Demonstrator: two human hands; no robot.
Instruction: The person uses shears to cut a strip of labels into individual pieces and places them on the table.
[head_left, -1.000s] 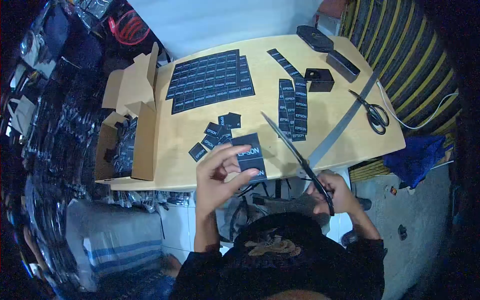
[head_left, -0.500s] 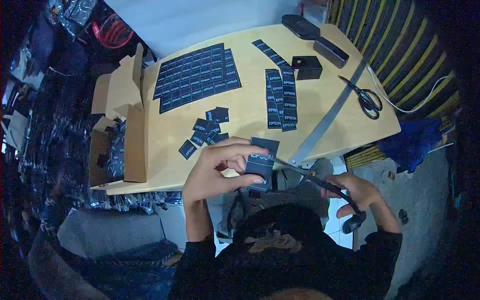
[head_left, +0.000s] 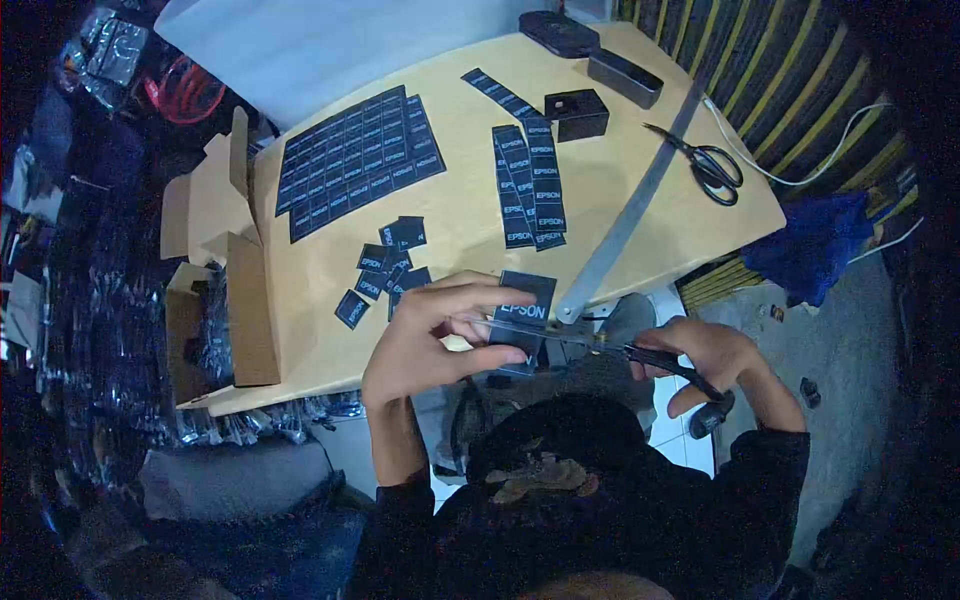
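Observation:
Between its thumb and fingers, my left hand (head_left: pixel 430 335) pinches a black EPSON label piece (head_left: pixel 523 295) over the table's front edge. My right hand (head_left: pixel 710 365) is wrapped round the handles of a pair of scissors (head_left: pixel 600 347). The scissor blades lie closed or nearly closed across the label piece, with their tips near my left fingers. Small cut EPSON squares (head_left: pixel 371 257) are piled on the table just beyond my left hand. Several uncut label strips (head_left: pixel 545 185) lie farther back.
Label sheets (head_left: pixel 350 155) lie at the table's back left, beside an open cardboard box (head_left: pixel 252 310). A metal ruler (head_left: pixel 630 215) crosses the right side. Near it are spare scissors (head_left: pixel 712 170), a small black box (head_left: pixel 583 118) and a long black case (head_left: pixel 625 78).
The scissor blades have come together across the label piece, and my right fingers have closed further on the handles. The table view has shifted left and slightly up.

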